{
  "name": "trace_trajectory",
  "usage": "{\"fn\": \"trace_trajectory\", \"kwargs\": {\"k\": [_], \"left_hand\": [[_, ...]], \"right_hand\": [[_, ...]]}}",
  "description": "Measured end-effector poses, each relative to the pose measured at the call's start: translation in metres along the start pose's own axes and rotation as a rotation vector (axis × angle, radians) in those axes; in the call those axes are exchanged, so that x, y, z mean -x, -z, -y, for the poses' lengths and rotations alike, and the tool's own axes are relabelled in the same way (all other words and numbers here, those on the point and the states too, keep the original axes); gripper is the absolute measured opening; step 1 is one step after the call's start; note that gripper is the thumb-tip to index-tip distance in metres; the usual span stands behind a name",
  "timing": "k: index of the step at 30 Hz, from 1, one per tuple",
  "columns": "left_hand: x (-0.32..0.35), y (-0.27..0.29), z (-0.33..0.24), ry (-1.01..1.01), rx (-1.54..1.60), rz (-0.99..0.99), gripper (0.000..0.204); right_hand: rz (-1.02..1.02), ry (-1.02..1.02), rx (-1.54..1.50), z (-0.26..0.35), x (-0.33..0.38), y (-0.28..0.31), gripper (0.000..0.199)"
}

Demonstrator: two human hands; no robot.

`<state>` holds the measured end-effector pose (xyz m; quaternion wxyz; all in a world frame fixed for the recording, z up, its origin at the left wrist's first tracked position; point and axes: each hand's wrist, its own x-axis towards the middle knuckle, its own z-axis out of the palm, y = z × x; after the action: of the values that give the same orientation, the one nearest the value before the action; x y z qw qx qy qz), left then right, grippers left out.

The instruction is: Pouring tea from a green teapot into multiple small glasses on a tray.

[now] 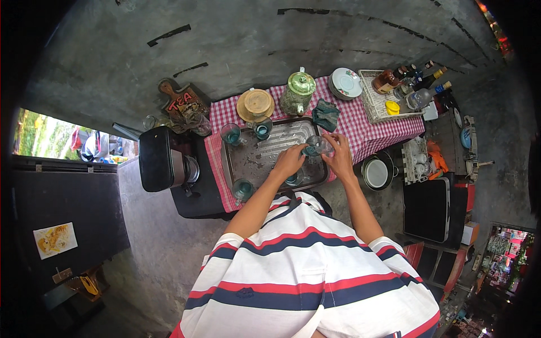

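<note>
Both my hands meet over a dark metal tray (248,163) on a red checked cloth. My left hand (290,160) and my right hand (340,155) hold a clear glass (316,145) between them above the tray's right part. Another glass (293,179) stands just under my left hand. Bluish glasses stand on the tray's far left (231,134), far middle (262,129) and near left corner (242,190).
Behind the tray stand a green glass jar (298,92), a round woven lid (256,104), a folded dark cloth (326,115), stacked plates (345,83) and a white basket with bottles (406,84). A black appliance (163,160) stands left; a pot (376,172) sits low on the right.
</note>
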<state>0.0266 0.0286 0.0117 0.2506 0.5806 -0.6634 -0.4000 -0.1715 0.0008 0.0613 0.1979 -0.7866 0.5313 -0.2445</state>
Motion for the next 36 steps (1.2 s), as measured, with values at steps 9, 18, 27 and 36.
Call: {"fn": "trace_trajectory", "kwargs": {"k": [9, 18, 27, 36], "left_hand": [[0.002, 0.002, -0.001, 0.000, -0.004, 0.000, 0.041], [0.000, 0.000, 0.003, 0.013, 0.003, 0.000, 0.041], [0.000, -0.003, 0.006, -0.025, -0.029, -0.019, 0.041], [0.001, -0.002, 0.006, -0.038, -0.011, -0.020, 0.043]], "right_hand": [[0.007, 0.011, 0.054, -0.001, -0.001, -0.003, 0.068], [0.011, 0.025, 0.089, 0.001, 0.000, -0.002, 0.070], [0.015, 0.013, 0.092, 0.001, 0.002, -0.004, 0.070], [0.031, 0.016, 0.127, 0.004, 0.003, -0.005, 0.070]]}}
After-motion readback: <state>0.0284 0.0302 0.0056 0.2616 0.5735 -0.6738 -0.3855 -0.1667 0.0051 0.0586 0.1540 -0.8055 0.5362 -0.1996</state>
